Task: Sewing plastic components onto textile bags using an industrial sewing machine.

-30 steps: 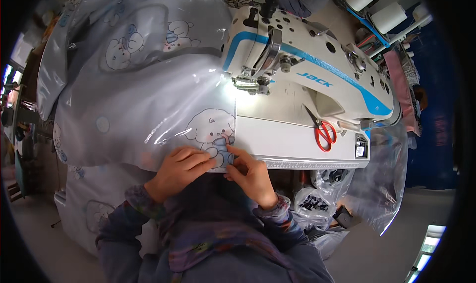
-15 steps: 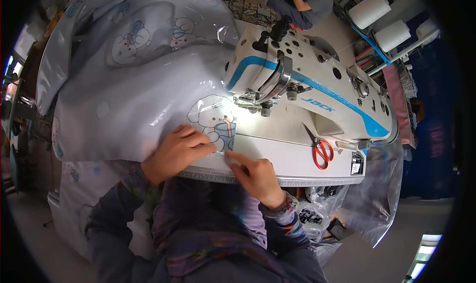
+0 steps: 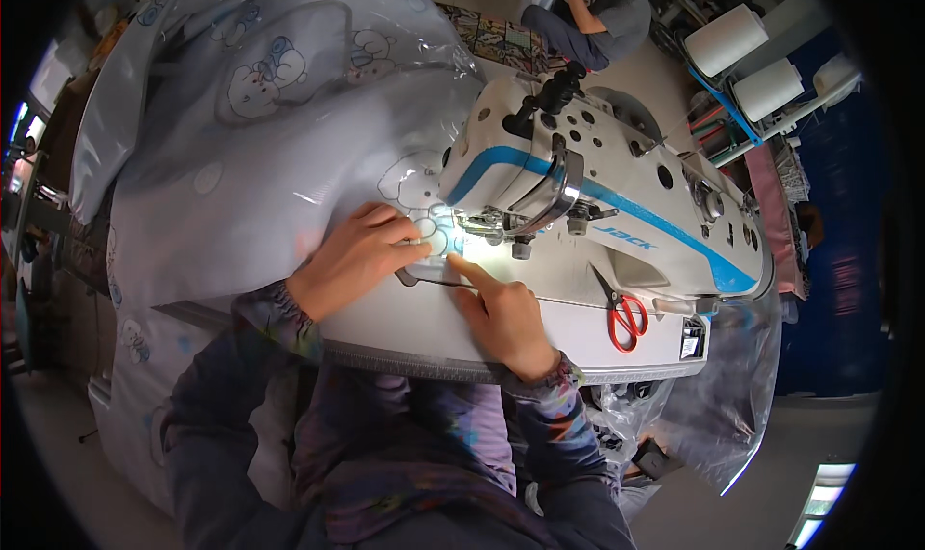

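A glossy grey-white plastic sheet printed with cartoon bears spreads over the left of the table and runs under the head of a white and blue sewing machine. A lamp lights the presser foot brightly. My left hand bends its fingers together over the sheet's near edge, its thumb hidden. Close to the presser foot, my right hand points its index finger onto the sheet's corner, thumb apart below. Between the hands, a dark curved strip shows beside the edge.
Red-handled scissors lie on the table right of my hands. White thread cones stand on a rack behind the machine. Clear plastic hangs off the table's right end. A person sits beyond the machine.
The sheet's printed edge has moved away from me, farther under the machine head. Both hands have moved forward with it, and more of the near tabletop shows.
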Motion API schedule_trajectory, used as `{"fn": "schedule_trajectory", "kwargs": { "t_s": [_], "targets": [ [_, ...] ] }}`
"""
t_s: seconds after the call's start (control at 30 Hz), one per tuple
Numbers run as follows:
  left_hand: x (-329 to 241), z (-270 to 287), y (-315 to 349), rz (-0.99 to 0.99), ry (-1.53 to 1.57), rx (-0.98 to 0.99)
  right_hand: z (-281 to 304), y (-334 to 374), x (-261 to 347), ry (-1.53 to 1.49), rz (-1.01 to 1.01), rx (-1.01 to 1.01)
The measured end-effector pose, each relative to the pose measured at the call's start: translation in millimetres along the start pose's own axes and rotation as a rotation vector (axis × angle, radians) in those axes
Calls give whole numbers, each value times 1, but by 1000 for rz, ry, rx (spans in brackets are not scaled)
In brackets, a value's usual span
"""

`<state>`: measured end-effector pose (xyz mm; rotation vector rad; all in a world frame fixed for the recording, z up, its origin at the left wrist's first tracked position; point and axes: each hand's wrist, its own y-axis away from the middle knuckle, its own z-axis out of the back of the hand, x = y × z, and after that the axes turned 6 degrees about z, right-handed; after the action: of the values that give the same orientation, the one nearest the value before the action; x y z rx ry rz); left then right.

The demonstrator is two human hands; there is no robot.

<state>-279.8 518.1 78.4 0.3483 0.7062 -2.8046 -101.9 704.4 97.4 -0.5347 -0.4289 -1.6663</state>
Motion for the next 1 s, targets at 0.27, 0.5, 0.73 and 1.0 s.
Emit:
{"fn": "schedule_trajectory", "kwargs": {
  "t_s": [0.27,0.5,0.73,1.0],
  "targets": [
    [17,0,-21,-18,-93,23,-3,-5,-1,38,-47,-7],
    [-34,30,27,273,-735,-67,-4,10,-5,-102,-29,-93],
    [34,158,157,910,-759,187,-28,48,31,-763,42,186],
    [-169,64,259,568,-183,744,-126,107,88,-1500,-238,391]
  ]
}}
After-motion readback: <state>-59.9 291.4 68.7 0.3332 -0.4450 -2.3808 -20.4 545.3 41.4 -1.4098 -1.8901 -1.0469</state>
